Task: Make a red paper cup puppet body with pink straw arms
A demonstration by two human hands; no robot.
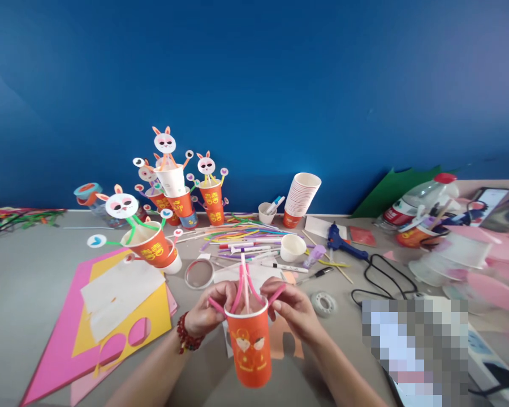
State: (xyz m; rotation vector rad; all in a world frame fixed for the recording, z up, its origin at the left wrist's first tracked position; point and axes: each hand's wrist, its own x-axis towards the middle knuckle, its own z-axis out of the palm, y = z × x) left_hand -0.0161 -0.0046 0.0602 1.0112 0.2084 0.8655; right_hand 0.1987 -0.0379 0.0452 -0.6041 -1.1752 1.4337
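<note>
An orange paper cup (251, 347) with yellow printing is upright in front of me, between both hands. Pink pipe cleaners (238, 291) rise from its mouth around a pale straw (244, 277), and their ends bend out over the rim on both sides. My left hand (210, 308) is closed at the left rim on one pink end. On the right, my right hand (294, 311) pinches the other end between thumb and fingers. Its remaining fingers are near the cup's side; whether they touch it I cannot tell. A beaded bracelet (189, 333) circles my left wrist.
Cup figures with rabbit faces (121, 206) stand at left behind coloured paper sheets (156, 308). Markers (250, 249), a small white cup (292, 247) and a tape roll (323, 304) lie ahead. Stacked cups (302, 198), a blue glue gun (345, 244) and its cable are at right.
</note>
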